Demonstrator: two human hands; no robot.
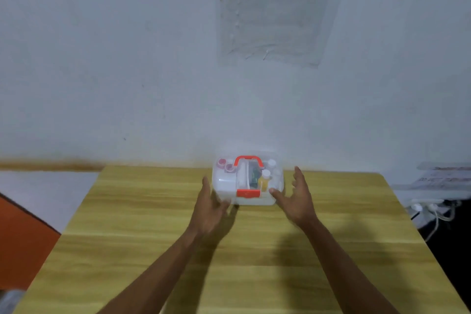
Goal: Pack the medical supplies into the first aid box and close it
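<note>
A clear plastic first aid box [224,183] with a red handle and a red front latch stands at the far middle of the wooden table [153,250], its lid down. Through the lid I see pink-capped jars on the left, a yellow bottle [263,182] and white-capped bottles on the right. My left hand [210,208] is at the box's front left corner, fingers spread. My right hand [297,197] hovers at its right side, fingers apart, holding nothing. The picture is blurred, so contact with the box is unclear.
A pale wall rises right behind the table. An orange object [23,242] stands off the left edge. On the right, beyond the table edge, sit a white power strip with cables [428,208] and some papers [443,176].
</note>
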